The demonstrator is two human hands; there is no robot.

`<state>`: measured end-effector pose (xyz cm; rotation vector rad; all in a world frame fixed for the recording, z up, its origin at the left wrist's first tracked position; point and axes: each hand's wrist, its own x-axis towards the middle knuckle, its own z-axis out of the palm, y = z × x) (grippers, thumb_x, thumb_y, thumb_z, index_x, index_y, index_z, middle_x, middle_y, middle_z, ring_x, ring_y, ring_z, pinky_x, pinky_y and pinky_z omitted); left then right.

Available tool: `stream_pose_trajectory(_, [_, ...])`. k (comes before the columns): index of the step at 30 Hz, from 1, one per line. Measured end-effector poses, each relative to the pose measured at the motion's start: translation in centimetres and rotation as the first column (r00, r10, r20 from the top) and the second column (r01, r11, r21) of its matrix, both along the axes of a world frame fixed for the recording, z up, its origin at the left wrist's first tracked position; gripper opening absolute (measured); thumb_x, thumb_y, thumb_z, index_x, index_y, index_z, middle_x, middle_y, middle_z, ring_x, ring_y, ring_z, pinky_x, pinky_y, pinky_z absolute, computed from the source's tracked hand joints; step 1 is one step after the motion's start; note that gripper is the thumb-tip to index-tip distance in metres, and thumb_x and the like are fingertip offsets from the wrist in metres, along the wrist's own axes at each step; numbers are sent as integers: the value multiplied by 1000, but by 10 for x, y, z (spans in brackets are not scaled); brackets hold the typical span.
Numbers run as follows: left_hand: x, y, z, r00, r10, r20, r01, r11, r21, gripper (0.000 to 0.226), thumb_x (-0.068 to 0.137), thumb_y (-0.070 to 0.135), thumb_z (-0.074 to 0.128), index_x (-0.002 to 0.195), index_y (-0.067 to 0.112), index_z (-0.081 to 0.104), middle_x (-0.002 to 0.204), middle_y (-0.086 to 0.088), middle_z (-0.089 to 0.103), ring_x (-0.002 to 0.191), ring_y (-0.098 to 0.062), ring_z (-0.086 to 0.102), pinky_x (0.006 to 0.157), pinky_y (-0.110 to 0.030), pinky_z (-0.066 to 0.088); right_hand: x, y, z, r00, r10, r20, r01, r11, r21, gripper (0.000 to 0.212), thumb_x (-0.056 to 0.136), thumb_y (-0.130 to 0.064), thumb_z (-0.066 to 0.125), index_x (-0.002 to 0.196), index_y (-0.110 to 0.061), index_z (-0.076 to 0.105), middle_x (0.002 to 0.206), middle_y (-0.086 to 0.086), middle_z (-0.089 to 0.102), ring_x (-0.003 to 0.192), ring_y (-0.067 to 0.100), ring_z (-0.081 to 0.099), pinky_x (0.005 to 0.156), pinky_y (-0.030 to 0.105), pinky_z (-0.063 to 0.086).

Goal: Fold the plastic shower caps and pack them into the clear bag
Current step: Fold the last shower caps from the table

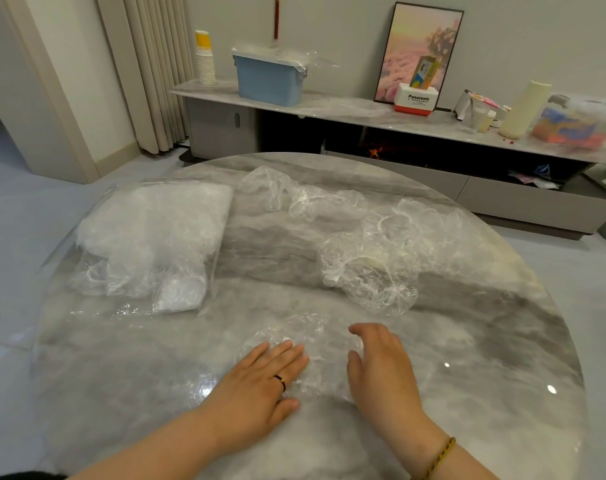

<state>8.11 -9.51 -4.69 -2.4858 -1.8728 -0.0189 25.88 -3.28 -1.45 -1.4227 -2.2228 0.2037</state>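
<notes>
A clear shower cap (312, 344) lies flattened on the marble table near the front edge. My left hand (260, 386) presses flat on its left part, fingers spread, a ring on one finger. My right hand (381, 368) hovers at its right side, fingers apart and slightly curled. The clear bag (149, 237), holding whitish folded caps, lies at the left of the table. Several loose crumpled caps (367, 268) lie at the right and towards the back (277, 188).
The round grey marble table (502, 358) fills the view. Behind it runs a low sideboard (329, 105) with a blue bin, stacked paper cups, a framed picture and a Panasonic box. Curtains hang at the back left.
</notes>
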Motion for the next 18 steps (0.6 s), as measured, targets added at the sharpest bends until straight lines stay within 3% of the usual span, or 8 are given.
stream_pose_trajectory(1, [0,0,-1,1000,12,-1,-12,1000,-28,73,98,41,-2,110,26,68,117,12,64,110,-5,59,107,-24,11,-1,-4,-2,999,47,17,-49,988,145,28,79,-13,43,105,-18,50,98,0,65,98,16,54,79,23,45])
stream_pose_trajectory(3, [0,1,1,999,38,1,-38,997,-66,74,97,43,-2,110,25,69,116,12,65,109,-4,60,106,-23,12,-9,-15,-9,981,179,68,-190,959,209,26,90,-19,30,110,-19,47,114,4,66,113,16,45,100,28,31])
stream_pose_trajectory(5, [1,1,2,999,40,-8,-40,997,-71,74,97,45,-1,109,25,69,115,12,65,108,-3,60,106,-23,12,-15,-22,-14,950,252,184,-276,954,119,42,99,-26,8,117,-16,44,123,3,61,120,15,40,108,28,17])
stream_pose_trajectory(7, [1,1,1,999,28,-25,-30,997,-65,74,97,45,-1,110,24,69,115,11,65,108,-3,60,106,-23,12,-15,-22,-21,925,263,275,-280,960,24,51,99,-31,0,120,-14,43,124,3,61,122,13,39,109,27,13])
stream_pose_trajectory(12, [-1,2,3,999,21,-27,-23,996,-85,74,97,46,-1,109,25,69,116,11,65,108,-4,60,106,-23,12,-6,-19,-25,867,338,366,-260,934,-245,53,99,-38,-1,119,-16,43,119,0,64,119,10,41,107,23,12])
stream_pose_trajectory(15, [-5,2,4,1000,-18,-14,17,996,-90,74,96,47,-1,108,28,69,116,14,64,108,-2,60,106,-23,12,-5,-18,-28,871,341,353,-265,932,-247,59,98,-41,2,118,-19,52,118,-5,65,115,8,54,106,22,16])
stream_pose_trajectory(18, [-6,3,6,1000,-2,19,4,995,-101,67,97,47,6,107,29,70,115,14,65,107,-2,61,105,-22,13,-5,-12,-23,869,378,320,-334,924,-185,47,87,-40,30,100,-23,72,109,-9,68,101,4,64,94,17,37])
